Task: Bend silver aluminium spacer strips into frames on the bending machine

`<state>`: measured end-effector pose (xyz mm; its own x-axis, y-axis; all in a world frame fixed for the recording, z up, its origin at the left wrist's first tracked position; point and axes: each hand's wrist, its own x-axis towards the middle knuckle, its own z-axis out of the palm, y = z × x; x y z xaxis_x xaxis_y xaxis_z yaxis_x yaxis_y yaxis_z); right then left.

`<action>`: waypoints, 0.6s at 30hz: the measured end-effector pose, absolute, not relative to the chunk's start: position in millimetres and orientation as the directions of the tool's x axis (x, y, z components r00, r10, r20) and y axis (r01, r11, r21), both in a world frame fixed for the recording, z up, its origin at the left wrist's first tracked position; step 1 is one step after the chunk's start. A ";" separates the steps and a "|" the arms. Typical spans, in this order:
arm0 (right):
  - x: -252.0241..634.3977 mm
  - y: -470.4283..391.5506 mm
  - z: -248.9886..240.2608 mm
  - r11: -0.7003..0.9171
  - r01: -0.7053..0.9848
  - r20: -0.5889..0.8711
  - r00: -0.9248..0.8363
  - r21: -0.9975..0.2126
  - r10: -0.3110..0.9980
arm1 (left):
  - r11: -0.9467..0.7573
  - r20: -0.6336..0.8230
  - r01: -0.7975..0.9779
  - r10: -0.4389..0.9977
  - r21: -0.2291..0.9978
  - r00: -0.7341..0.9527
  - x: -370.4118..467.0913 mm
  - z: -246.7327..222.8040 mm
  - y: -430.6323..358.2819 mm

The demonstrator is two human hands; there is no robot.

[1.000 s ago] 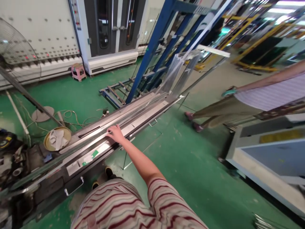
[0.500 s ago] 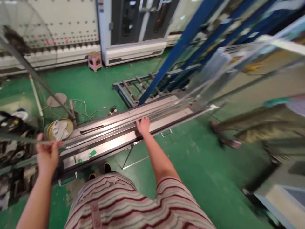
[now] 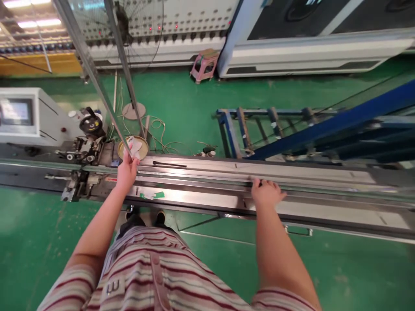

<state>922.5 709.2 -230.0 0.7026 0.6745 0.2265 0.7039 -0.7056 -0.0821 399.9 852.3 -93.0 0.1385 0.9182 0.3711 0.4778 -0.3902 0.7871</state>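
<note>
My left hand (image 3: 127, 172) is closed on a long thin metal strip (image 3: 94, 77), which slants from the fingers up toward the top left. Below that hand runs a long metal bench (image 3: 194, 196) with a lengthwise channel. A narrow metal bar (image 3: 201, 178) lies along this channel. My right hand (image 3: 267, 192) rests palm down over the bar, its fingers a little bent and apart. The undersides of the fingertips are hidden. Just beyond my left hand sits a round yellowish tin (image 3: 144, 151) with a white cloth (image 3: 138, 146) in it.
Left of the bench's middle are metal clamps (image 3: 79, 183) and a white control box (image 3: 48, 116) with a screen. A thin black rod (image 3: 169, 164) lies on the bench. Behind are a pink stool (image 3: 205, 65), a blue frame (image 3: 231, 134), and cables on the green floor.
The view has swung left. The strip in my left hand now tilts upward instead of lying nearly level. My right hand still rests along the bench.
</note>
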 end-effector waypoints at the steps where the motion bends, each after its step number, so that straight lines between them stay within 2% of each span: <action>1: 912.3 711.9 -236.2 -0.706 0.704 0.222 0.703 -0.077 0.676 | -0.380 0.371 0.494 0.921 0.782 0.122 384.2 -92.1 856.5; 8: 796.0 731.3 -263.5 -0.613 0.790 0.296 0.584 0.007 0.756 | -0.339 0.358 0.551 0.930 0.763 0.077 254.0 -86.7 890.2; 18: 598.2 796.9 -262.9 -0.613 0.788 0.304 0.574 0.047 0.761 | -0.338 0.382 0.566 0.923 0.752 0.044 62.2 -93.8 950.5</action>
